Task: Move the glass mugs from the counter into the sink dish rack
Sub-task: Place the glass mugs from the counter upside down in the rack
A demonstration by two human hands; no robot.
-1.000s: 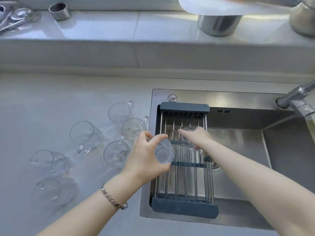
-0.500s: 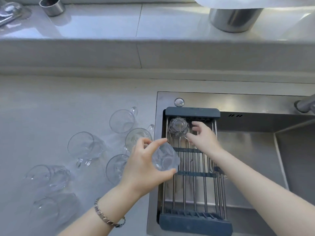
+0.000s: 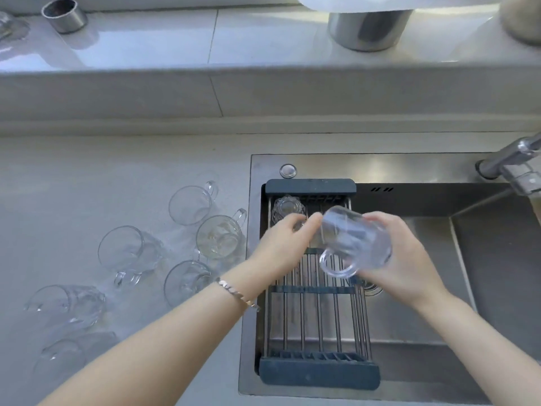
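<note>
Head view: your mug [image 3: 355, 241] has passed from left hand [image 3: 282, 244], now empty, to gripping right hand [image 3: 405, 259], above the rack [image 3: 319, 373].

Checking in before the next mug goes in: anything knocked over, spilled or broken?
Nothing looks broken. Two mugs at the counter's near-left lie on their sides while the others stand. The counter among them looks wet.

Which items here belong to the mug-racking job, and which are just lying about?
Job: held mug, right hand, left hand, racked mug, dish rack, six counter mugs.
Lying about: faucet, steel cup, steel pot.
</note>
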